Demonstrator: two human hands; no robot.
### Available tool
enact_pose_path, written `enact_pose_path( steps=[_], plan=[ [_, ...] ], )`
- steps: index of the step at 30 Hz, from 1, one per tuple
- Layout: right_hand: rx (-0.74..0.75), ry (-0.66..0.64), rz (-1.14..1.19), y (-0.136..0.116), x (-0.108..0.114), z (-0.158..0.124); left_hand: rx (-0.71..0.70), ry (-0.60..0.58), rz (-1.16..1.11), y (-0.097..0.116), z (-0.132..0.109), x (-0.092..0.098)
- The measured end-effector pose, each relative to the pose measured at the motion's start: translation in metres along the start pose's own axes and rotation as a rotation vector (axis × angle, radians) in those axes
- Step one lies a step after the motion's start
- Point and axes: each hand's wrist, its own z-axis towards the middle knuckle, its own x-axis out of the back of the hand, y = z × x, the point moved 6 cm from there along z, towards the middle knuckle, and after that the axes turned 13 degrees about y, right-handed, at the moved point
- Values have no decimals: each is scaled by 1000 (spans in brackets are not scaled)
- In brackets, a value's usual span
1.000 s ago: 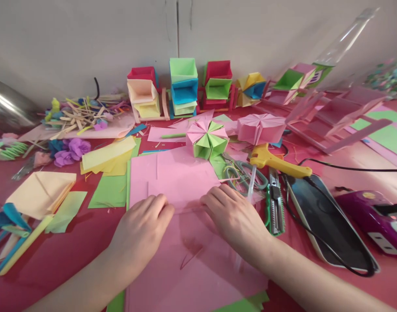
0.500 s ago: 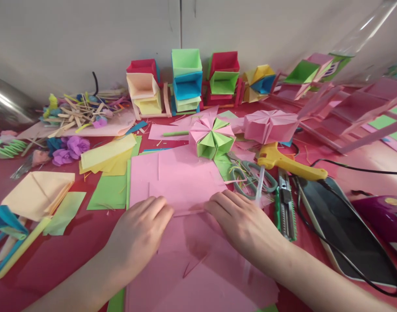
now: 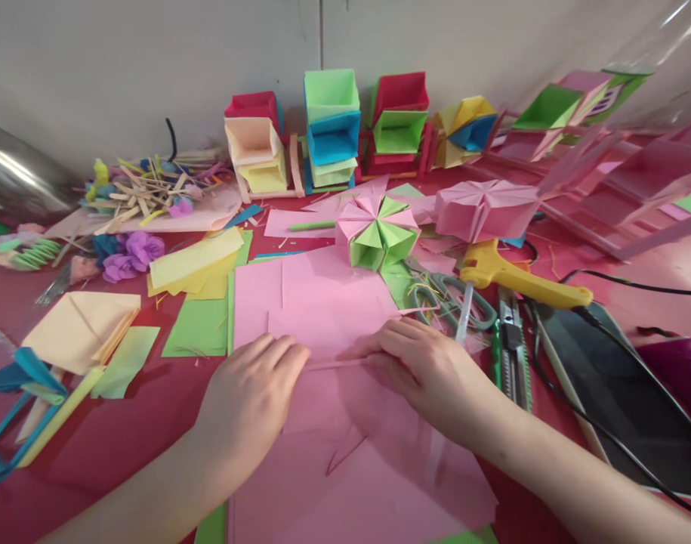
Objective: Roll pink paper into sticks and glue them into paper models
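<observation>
My left hand (image 3: 251, 397) and my right hand (image 3: 433, 370) grip the near edge of a pink paper sheet (image 3: 328, 310), one at each end. A narrow rolled or folded strip runs along that edge between them. The fingers curl over the paper, and both thumbs are mostly hidden. Beneath lies a stack of larger pink sheets (image 3: 373, 499) with a thin pink sliver (image 3: 347, 455) on top. Just beyond the held sheet stands a pink-and-green folded paper piece (image 3: 379, 234). Grey-handled scissors (image 3: 481, 302) lie past my right hand.
To the right are a yellow glue gun (image 3: 520, 279), a green box cutter (image 3: 512, 355) and a phone (image 3: 622, 400) with a black cable across it. Colourful paper boxes (image 3: 332, 140) line the wall. Purple paper flowers (image 3: 133, 253) and a cream folded paper (image 3: 78, 325) lie left.
My right hand's fingers have shifted along the paper edge, with the index finger now stretched further left. The camera view has moved slightly; my left hand keeps its hold.
</observation>
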Motion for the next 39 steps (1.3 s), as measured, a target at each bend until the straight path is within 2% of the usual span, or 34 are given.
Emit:
enact_pose_path(
  steps=[6,11,16,22,28,32,39],
  plan=[
    [-9,9,-50,-2,0,-1,46,-17,-39,-7,0,-4],
    [144,78,-171,-9,2,-6,67,-78,-223,-18,7,-6],
    [267,39,-161,-11,2,-10,65,-223,-395,-28,6,-6],
    [272,70,-130,-7,0,-9,113,-372,-466,-38,3,-1],
    [292,112,-164,-7,-1,-9,82,-281,-404,-35,6,-3],
    [295,105,-252,-7,-1,-7,110,-218,-393,-33,7,-6],
    [201,153,-310,-9,3,-2,163,-230,-347,-34,7,-9]
  ],
)
